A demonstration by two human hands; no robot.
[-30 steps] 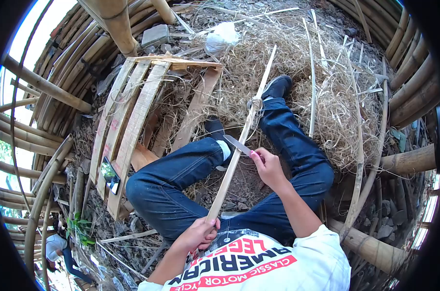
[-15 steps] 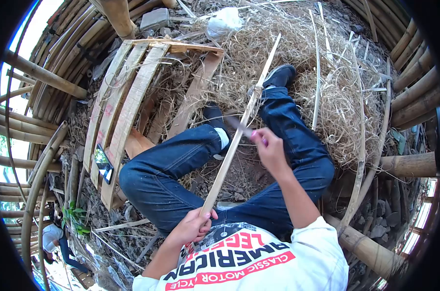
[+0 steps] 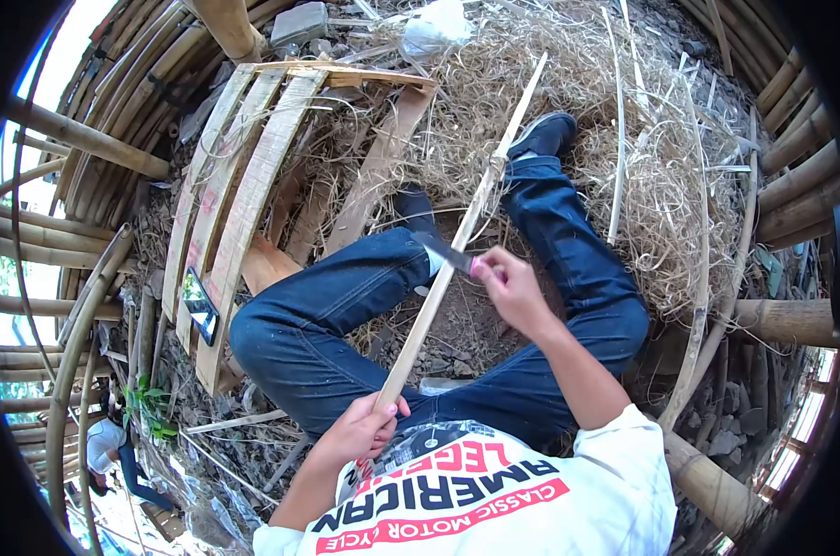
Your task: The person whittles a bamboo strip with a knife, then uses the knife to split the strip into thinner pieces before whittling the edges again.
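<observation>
A long pale bamboo strip point(image 3: 418, 335) slants up from my lap, between my knees and past the shoe on the right. My left hand point(image 3: 362, 428) is closed round its near end, close to my shirt. In my right hand point(image 3: 510, 285) is a knife point(image 3: 446, 253) with a pink handle end, gripped in closed fingers. Its blade points left and crosses over the strip at about mid-length. Thin curled fibres cling to the strip near the shoe point(image 3: 546, 136).
A slatted wooden pallet point(image 3: 264, 176) lies at the left with a phone point(image 3: 200, 306) on it. Bamboo shavings point(image 3: 665, 218) cover the ground ahead and to the right, with loose strips point(image 3: 621, 130) among them. Stacked bamboo poles stand both sides. Another person point(image 3: 114, 454) is at far lower left.
My right hand and the knife have moved down along the strip, towards me. My left hand keeps its hold, and the whole view has shifted slightly.
</observation>
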